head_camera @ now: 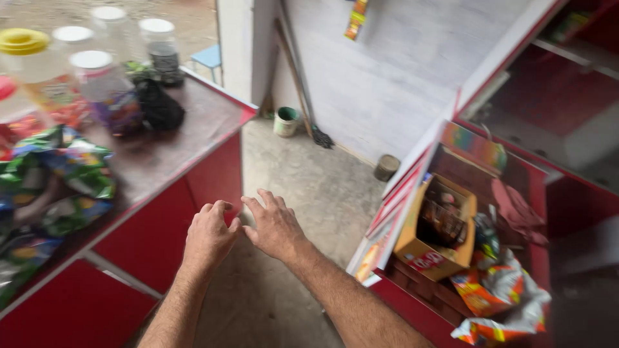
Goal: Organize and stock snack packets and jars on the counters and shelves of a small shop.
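Bare hands (242,232) together, fingers (264,201) spread

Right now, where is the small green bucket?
In the head view, the green bucket stands on the concrete floor by the grey wall, beyond the red counter's far end.

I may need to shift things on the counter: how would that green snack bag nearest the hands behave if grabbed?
The green snack bag looks crinkled and puffy, so probably floppy and light. Its glossy film may slip or crackle under fingers. It lies among other packets on the red counter, so pulling it might drag neighbours. Both hands, left hand and right hand, hover empty.
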